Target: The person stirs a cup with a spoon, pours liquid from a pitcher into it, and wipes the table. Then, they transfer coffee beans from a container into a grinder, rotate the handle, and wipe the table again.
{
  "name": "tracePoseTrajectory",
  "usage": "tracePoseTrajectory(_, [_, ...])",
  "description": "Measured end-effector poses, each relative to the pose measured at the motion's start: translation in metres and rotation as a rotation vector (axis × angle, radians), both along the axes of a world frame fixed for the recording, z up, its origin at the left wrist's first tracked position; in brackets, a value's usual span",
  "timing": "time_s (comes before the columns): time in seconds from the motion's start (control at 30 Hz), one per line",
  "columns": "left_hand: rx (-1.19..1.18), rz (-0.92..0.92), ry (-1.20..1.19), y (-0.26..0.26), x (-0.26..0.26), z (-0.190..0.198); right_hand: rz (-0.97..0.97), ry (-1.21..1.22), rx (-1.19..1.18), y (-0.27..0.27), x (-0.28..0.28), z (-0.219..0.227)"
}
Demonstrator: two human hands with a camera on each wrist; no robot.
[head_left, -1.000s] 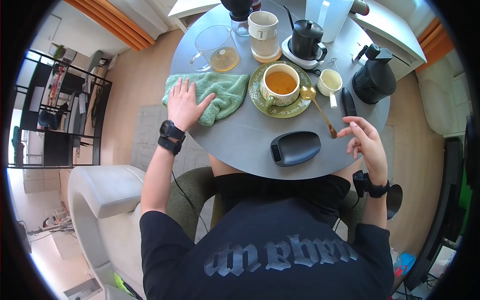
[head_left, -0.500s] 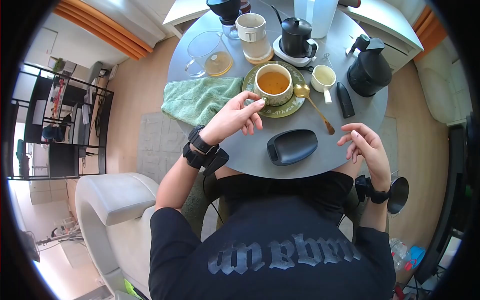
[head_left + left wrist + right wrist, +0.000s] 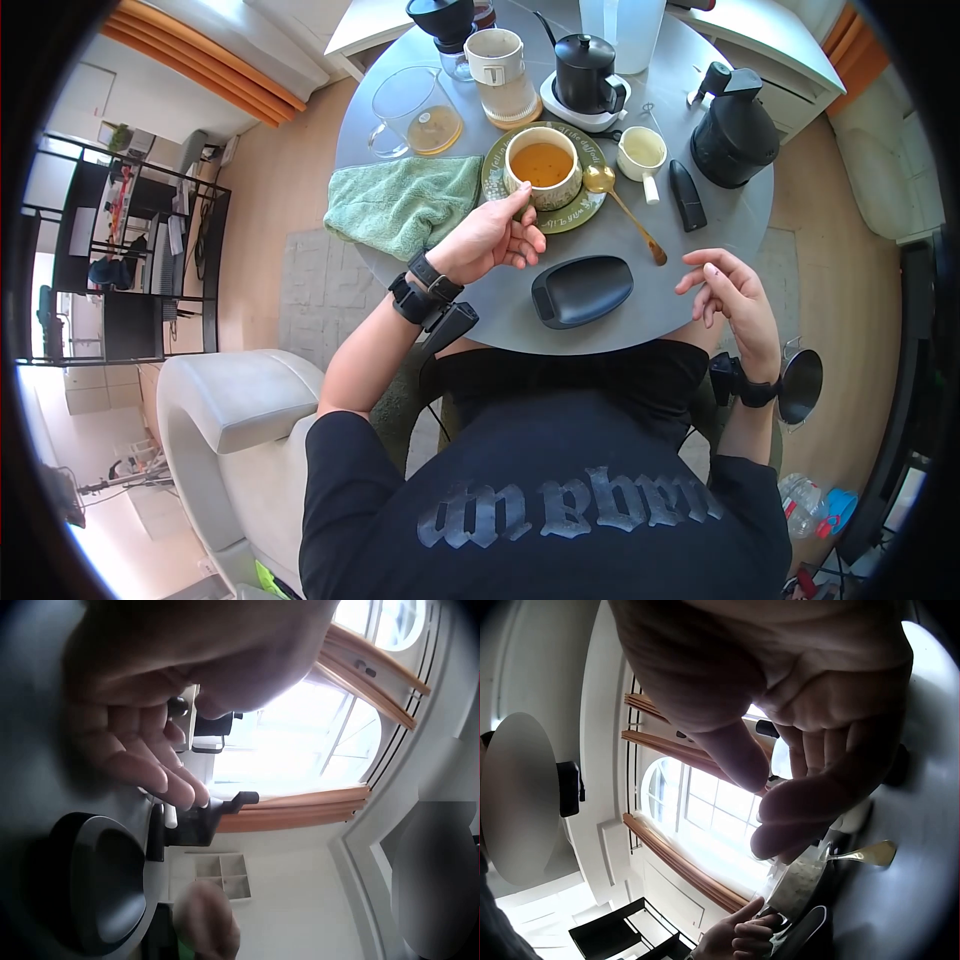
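Note:
In the head view my left hand (image 3: pixel 492 240) is at the near side of a patterned tea cup (image 3: pixel 542 172), pinching its handle, with the thumb up against the cup and the other fingers curled below. Amber liquid fills the cup, which stands on a green lettered saucer (image 3: pixel 575 218). The hand hides most of the handle. My right hand (image 3: pixel 735 295) hovers by the table's right edge, fingers loosely bent and holding nothing. Nearest to it lies a gold spoon (image 3: pixel 632 220), its bowl on the saucer rim. A black oval dish (image 3: pixel 583 292) sits between the hands.
A green cloth (image 3: pixel 400 205) lies left of the saucer. Behind stand a glass mug (image 3: pixel 425 110), a beige-topped canister (image 3: pixel 497 75) and a black gooseneck kettle (image 3: pixel 585 75). A small white handled cup (image 3: pixel 642 150), a black handheld device (image 3: pixel 688 195) and a black pitcher (image 3: pixel 735 140) are to the right.
My left hand has left the green cloth, moved right to the tea cup and taken hold at its handle. The right hand stays in nearly the same place.

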State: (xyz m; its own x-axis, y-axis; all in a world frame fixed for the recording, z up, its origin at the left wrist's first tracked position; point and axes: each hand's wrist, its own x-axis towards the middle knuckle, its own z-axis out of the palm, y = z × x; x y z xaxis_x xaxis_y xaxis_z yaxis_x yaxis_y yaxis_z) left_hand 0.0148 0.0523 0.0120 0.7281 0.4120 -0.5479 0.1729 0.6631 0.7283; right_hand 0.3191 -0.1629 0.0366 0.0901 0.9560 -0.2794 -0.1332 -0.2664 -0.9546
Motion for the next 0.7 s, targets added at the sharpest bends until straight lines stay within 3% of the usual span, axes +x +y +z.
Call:
tracePoseTrajectory(0.37, [0.096, 0.140, -0.052, -0.014, 0.003, 0.004, -0.011, 0.006, 0.009, -0.006, 0.000, 0.002])
tracePoseTrajectory(0.7, [0.480, 0.157, -0.022, -0.034, -0.014, 0.006, 0.002, 0.003, 0.004, -0.003, -0.001, 0.000])
